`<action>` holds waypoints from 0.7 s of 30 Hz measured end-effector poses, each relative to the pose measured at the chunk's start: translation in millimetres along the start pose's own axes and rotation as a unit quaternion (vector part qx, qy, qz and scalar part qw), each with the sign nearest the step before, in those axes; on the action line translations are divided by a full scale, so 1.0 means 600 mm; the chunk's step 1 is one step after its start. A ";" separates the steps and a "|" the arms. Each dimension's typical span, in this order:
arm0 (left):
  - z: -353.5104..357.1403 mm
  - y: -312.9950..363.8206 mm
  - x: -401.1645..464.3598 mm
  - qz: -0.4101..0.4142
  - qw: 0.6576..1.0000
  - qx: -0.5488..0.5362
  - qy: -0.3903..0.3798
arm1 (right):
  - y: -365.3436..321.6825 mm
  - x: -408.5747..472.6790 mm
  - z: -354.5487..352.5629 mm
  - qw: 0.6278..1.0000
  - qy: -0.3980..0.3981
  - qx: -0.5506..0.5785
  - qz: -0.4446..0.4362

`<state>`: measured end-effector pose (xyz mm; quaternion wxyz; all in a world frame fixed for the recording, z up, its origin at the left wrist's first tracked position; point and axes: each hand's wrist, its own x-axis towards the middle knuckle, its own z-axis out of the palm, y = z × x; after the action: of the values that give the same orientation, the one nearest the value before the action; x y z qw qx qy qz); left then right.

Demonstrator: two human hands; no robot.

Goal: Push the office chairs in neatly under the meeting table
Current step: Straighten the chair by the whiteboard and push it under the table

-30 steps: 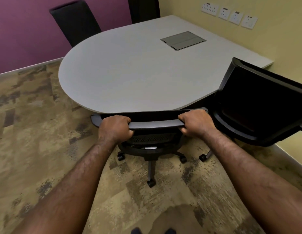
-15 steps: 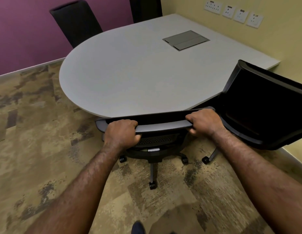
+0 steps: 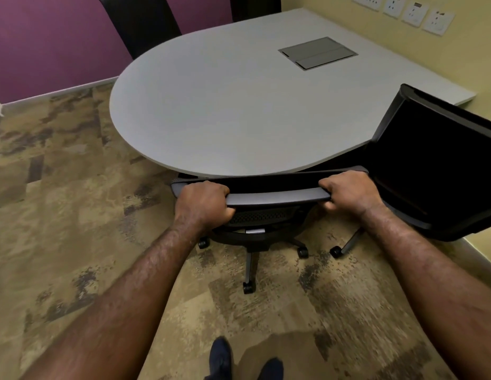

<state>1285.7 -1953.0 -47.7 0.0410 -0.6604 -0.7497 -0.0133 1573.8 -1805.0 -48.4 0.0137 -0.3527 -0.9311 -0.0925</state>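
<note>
Both hands hold the top rail of the near office chair point(image 3: 277, 197), which faces the rounded end of the meeting table point(image 3: 225, 105). The left hand point(image 3: 203, 201) wraps the left end of the rail, fingers curled over the top edge and thumb underneath. The right hand point(image 3: 348, 192) wraps the right end in the same manner, fingers curled tight over the rail. Both forearms extend nearly straight toward the chair.

The top of the backrest touches or sits just beside the curved edge of the tabletop; the seat lies beneath the tabletop and is mostly hidden. The star base point(image 3: 251, 259) and its castors remain visible on the patterned carpet point(image 3: 74, 215), outside the table edge.

A second office chair point(image 3: 436, 165) stands at the right edge of the tabletop, just beside the right hand, its backrest angled and standing clear above the tabletop. Two further dark chairs stand at the far side: one point(image 3: 143, 23) at the far-left curve, one point(image 3: 255, 6) at the far edge.

A grey cable hatch point(image 3: 318, 52) is set flush in the tabletop toward the far-right side. Wall sockets point(image 3: 411, 10) line the yellow wall beyond the right edge. The person's dark shoes point(image 3: 219, 357) appear at the bottom of the view.
</note>
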 end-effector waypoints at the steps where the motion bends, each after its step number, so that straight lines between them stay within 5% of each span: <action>1: 0.001 0.005 -0.006 0.002 1.000 0.006 0.007 | 0.000 -0.008 0.000 1.000 0.004 -0.003 0.001; 21: -0.008 0.009 0.012 0.019 1.000 0.008 0.020 | 0.007 -0.009 -0.001 1.000 0.017 -0.018 0.020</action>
<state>1290.2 -1945.8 -42.3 0.0618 -0.6737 -0.7361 -0.0199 1580.5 -1805.3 -47.3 0.0252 -0.3695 -0.9218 -0.1147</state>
